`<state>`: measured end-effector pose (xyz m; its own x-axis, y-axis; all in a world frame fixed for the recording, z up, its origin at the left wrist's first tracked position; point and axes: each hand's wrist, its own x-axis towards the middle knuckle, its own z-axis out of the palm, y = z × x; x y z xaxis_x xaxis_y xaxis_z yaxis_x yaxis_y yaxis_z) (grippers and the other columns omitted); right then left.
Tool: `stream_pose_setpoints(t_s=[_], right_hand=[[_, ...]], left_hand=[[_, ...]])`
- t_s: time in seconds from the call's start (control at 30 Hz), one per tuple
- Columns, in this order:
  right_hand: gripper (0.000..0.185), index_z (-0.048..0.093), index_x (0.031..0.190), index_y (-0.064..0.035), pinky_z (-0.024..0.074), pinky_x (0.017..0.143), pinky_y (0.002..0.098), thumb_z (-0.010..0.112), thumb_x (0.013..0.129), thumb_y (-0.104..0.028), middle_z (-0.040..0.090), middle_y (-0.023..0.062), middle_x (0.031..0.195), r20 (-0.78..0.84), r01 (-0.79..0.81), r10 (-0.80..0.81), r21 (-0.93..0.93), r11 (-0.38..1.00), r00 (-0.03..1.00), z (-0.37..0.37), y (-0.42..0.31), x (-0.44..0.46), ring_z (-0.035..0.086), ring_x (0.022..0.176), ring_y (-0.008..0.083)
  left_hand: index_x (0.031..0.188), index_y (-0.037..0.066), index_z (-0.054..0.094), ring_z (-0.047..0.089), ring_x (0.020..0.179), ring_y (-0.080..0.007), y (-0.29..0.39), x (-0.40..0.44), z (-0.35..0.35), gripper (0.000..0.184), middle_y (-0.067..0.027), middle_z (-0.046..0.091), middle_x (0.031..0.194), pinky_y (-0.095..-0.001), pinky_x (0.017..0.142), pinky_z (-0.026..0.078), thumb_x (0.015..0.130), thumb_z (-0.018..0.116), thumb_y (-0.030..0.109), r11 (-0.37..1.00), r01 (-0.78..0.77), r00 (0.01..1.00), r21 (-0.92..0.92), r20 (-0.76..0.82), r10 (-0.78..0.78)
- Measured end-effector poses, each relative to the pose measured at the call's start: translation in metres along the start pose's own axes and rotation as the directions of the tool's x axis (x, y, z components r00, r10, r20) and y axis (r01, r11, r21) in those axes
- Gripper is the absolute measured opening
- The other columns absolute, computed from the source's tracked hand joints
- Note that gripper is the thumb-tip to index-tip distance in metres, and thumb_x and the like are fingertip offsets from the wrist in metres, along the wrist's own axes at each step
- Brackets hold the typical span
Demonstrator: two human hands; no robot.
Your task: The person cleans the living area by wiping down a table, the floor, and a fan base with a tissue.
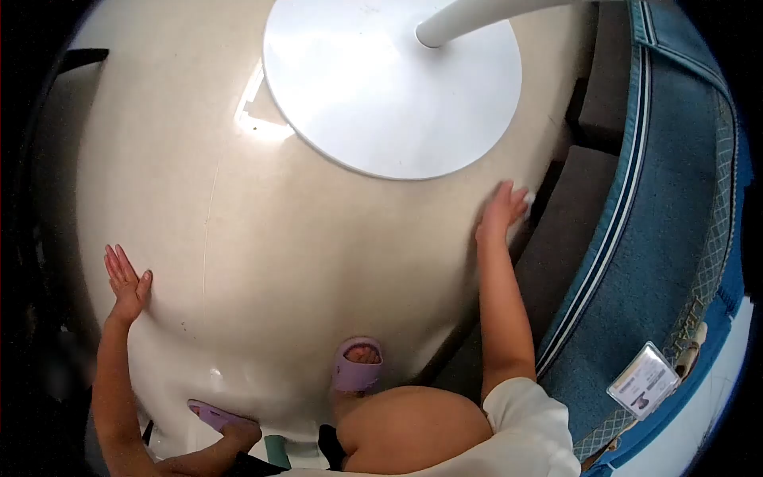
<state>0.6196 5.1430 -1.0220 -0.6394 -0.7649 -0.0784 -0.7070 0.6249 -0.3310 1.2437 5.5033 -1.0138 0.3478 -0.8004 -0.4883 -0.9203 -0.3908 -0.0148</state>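
Sits or squats low over a glossy beige floor [278,262], in purple slippers [355,378]; holds the left hand [127,288] well out to the side, bare, with fingers spread, leaving unclear any contact with the floor; has the right hand [498,216] forward, beside the dark grey blocks [568,211] under the teal fabric seat [679,151], with fingers bent and blurred; shows a small whitish thing [529,198] at the right fingertips, close to the shadowed edge of those blocks; impossible to say, from so blurred a grip, whether pinching it or only touching it.

Could lose the whitish thing into the shadow along the blocks, given an uncertain hold so near the edge; could scrape the right knuckles on a block corner, owing to little room on that side; could knock the white round pedestal base [381,95] by swinging the same hand forward and inward, with the rim near the fingers; could jar the white pole [461,22] too, through that same bump; could skid in the slippers on the shiny surface, with both arms wide apart; could brush the card in a clear holder [644,380] off the seat with a careless sweep of the right sleeve [528,421]; could overlook something small in the floor glare [266,131], because of washed-out detail.
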Motion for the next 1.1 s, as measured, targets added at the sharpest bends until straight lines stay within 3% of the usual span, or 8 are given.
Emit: stream_pose_setpoints(t_s=[0.23, 0.37, 0.43, 0.5, 0.63, 0.83, 0.97, 1.1], right_hand=[[0.048, 0.026, 0.135, -0.0016, 0.0280, 0.102, 0.0404, 0.034, 0.094, -0.024, 0.029, 0.0230, 0.137, -0.105, 0.346, -0.330, 0.333, 0.877, 0.938, 0.026, -0.007, 0.117, 0.033, 0.124, 0.0338], [0.048, 0.024, 0.137, -0.0043, 0.0259, 0.103, 0.0334, 0.033, 0.095, -0.026, 0.032, 0.0136, 0.138, 0.251, 0.076, -0.383, 0.744, 0.664, 0.889, 0.005, -0.072, 0.136, 0.033, 0.124, 0.0238], [0.050, 0.025, 0.138, -0.0072, 0.0198, 0.106, 0.0353, 0.030, 0.094, -0.029, 0.026, 0.0105, 0.142, 0.270, 0.061, -0.254, 0.564, 0.823, 0.929, -0.003, -0.084, 0.124, 0.024, 0.130, 0.0246], [0.046, 0.031, 0.136, -0.0087, 0.0189, 0.107, 0.0374, 0.033, 0.094, -0.027, 0.028, 0.0185, 0.139, 0.158, 0.754, -0.745, 0.001, 0.657, 0.648, 0.024, -0.066, 0.144, 0.025, 0.130, 0.0303], [0.043, 0.036, 0.132, -0.0070, 0.0178, 0.107, 0.0397, 0.034, 0.093, -0.024, 0.033, 0.0171, 0.137, 0.179, 0.799, -0.809, 0.142, 0.585, 0.560, 0.021, -0.048, 0.089, 0.024, 0.130, 0.0336], [0.056, 0.027, 0.136, -0.0038, 0.0193, 0.105, 0.0450, 0.046, 0.088, -0.025, 0.030, 0.0236, 0.136, 0.125, 0.735, -0.726, -0.049, 0.677, 0.677, 0.018, -0.009, -0.049, 0.025, 0.126, 0.0404], [0.062, 0.027, 0.135, 0.0002, 0.0206, 0.103, 0.0472, 0.052, 0.082, -0.020, 0.036, 0.0256, 0.130, 0.296, 0.822, -0.776, -0.063, 0.566, 0.556, 0.012, -0.025, -0.162, 0.030, 0.122, 0.0437], [0.059, 0.035, 0.130, -0.0012, 0.0263, 0.099, 0.0469, 0.055, 0.077, -0.018, 0.046, 0.0242, 0.118, 0.378, 0.926, -0.914, 0.271, 0.263, 0.149, 0.024, -0.068, -0.241, 0.038, 0.115, 0.0417]], left_hand=[[0.139, 0.002, -0.005, -0.009, 0.132, -0.0410, -0.001, -0.001, -0.009, 0.083, -0.0226, -0.013, 0.143, -0.0519, 0.104, 0.002, 0.087, 0.044, 0.043, 1.000, 0.027, 0.997, -0.002, 0.066, -0.027], [0.139, 0.004, -0.005, -0.009, 0.132, -0.0413, 0.005, -0.002, -0.017, 0.085, -0.0220, -0.014, 0.144, -0.0530, 0.104, 0.003, 0.086, 0.046, 0.046, 0.998, 0.064, 0.990, -0.014, 0.126, -0.062], [0.140, 0.007, -0.007, -0.013, 0.132, -0.0397, -0.005, -0.003, -0.005, 0.086, -0.0194, -0.017, 0.144, -0.0558, 0.102, 0.001, 0.085, 0.045, 0.049, 1.000, -0.008, 0.999, -0.027, 0.035, 0.009], [0.140, 0.010, -0.010, -0.018, 0.132, -0.0375, 0.010, 0.000, -0.021, 0.088, -0.0163, -0.022, 0.143, -0.0594, 0.100, -0.001, 0.085, 0.044, 0.051, 0.990, 0.121, 0.969, -0.071, 0.224, -0.102], [0.139, 0.012, -0.014, -0.024, 0.130, -0.0354, 0.025, 0.004, -0.041, 0.090, -0.0143, -0.026, 0.142, -0.0621, 0.098, -0.003, 0.084, 0.044, 0.053, 0.967, 0.202, 0.933, -0.158, 0.330, -0.141], [0.138, 0.012, -0.018, -0.028, 0.128, -0.0364, 0.037, 0.008, -0.056, 0.090, -0.0145, -0.029, 0.141, -0.0631, 0.097, -0.004, 0.085, 0.044, 0.050, 0.950, 0.207, 0.911, -0.232, 0.399, -0.101], [0.138, 0.015, -0.017, -0.027, 0.128, -0.0380, 0.037, 0.011, -0.054, 0.087, -0.0148, -0.030, 0.141, -0.0635, 0.097, -0.004, 0.086, 0.045, 0.046, 0.954, 0.179, 0.915, -0.242, 0.398, -0.070], [0.139, 0.017, -0.015, -0.025, 0.129, -0.0385, 0.042, 0.008, -0.061, 0.086, -0.0142, -0.028, 0.141, -0.0637, 0.097, -0.005, 0.086, 0.046, 0.045, 0.944, 0.157, 0.925, -0.289, 0.377, -0.038]])
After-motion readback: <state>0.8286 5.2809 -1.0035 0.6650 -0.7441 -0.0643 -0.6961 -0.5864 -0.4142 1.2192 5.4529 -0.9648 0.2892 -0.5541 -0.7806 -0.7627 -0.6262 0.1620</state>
